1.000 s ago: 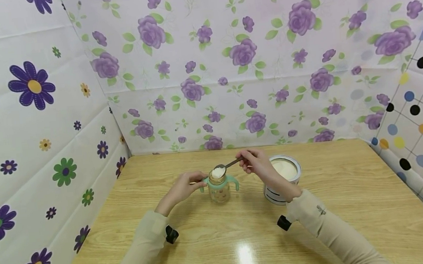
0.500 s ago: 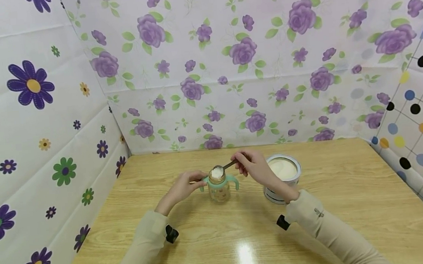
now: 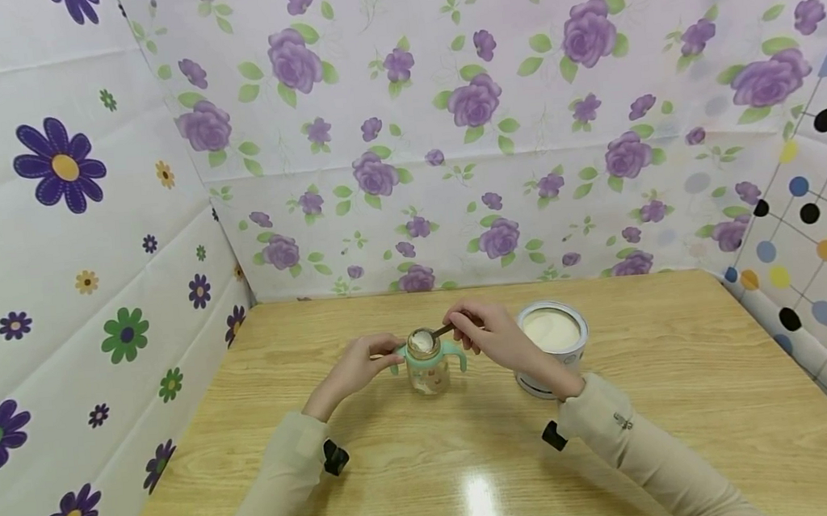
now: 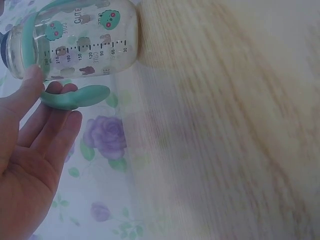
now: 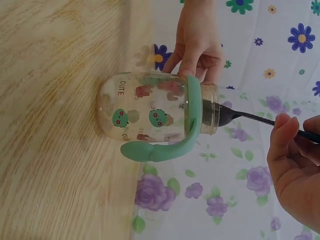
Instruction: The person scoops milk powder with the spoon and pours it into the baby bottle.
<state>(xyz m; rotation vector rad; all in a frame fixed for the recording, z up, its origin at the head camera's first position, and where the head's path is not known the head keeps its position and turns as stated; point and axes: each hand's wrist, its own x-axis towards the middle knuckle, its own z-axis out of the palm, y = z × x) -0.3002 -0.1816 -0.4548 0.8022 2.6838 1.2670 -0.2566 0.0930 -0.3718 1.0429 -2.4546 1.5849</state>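
Note:
A clear baby bottle with a mint-green collar and two handles stands upright and uncapped on the table. My left hand holds its left handle, thumb up by the collar and fingertips under the handle in the left wrist view. From the right, my right hand pinches a dark metal spoon by its handle. The spoon's bowl dips into the bottle's mouth, with white powder showing there. Whitish powder also shows low inside the bottle. Printed cartoon faces and a measuring scale mark the bottle's wall.
Just right of the bottle, behind my right forearm, stands an open can filled with cream-coloured powder. The wooden table ends at a floral cloth wall behind; patterned cloth also hangs on the left and right.
My right hand has moved left and slightly down, bringing the spoon from over the bottle's mouth into it. A whitish patch now shows inside the bottle. The left hand keeps still.

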